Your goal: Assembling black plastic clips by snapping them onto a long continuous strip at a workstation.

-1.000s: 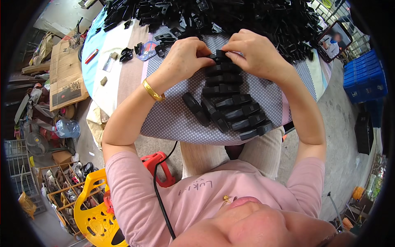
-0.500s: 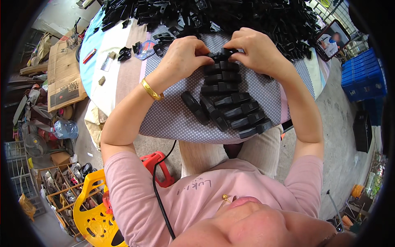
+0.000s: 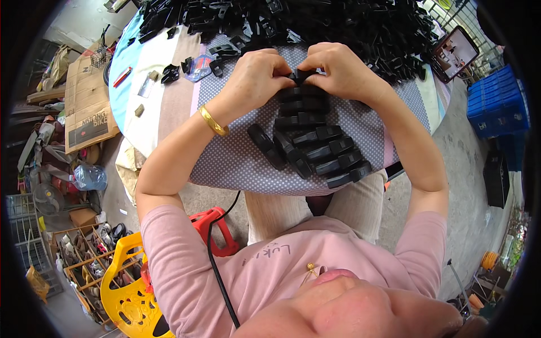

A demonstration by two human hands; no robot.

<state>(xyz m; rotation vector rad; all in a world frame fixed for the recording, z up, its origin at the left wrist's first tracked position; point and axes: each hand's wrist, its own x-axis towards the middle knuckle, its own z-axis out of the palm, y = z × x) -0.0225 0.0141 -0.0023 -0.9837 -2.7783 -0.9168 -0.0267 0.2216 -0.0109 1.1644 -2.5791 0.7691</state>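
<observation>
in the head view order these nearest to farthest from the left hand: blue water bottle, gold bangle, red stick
From the left hand:
1. gold bangle, round its wrist
2. red stick, left side of the table
3. blue water bottle, beyond the table, lower left

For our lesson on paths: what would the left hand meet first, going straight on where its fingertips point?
The left hand would likely press the black part between the hands first, then meet the right hand; depth is unclear.
</observation>
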